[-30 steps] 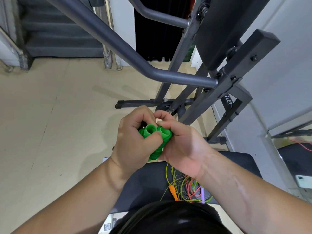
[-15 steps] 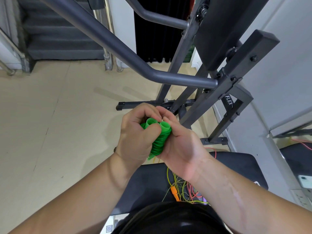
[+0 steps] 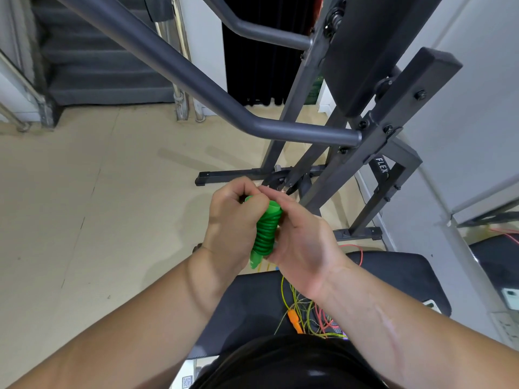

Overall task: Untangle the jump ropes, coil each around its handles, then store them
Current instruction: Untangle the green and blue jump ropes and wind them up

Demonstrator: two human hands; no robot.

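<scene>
Head view: the left hand curls tight round the green rope, and the right hand cups its other side, fingertips pinching at the top. A second ago the two handle ends faced the camera; now the bundle is turned to show its coils, so this rope's wrapping looks nearly done. No storage container is in view. The bench below holds the remaining tangle, with an orange handle.

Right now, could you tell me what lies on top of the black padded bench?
A tangle of thin yellow-green and red cords with an orange handle lies there. Its near end is hidden behind the person's black top.
</scene>
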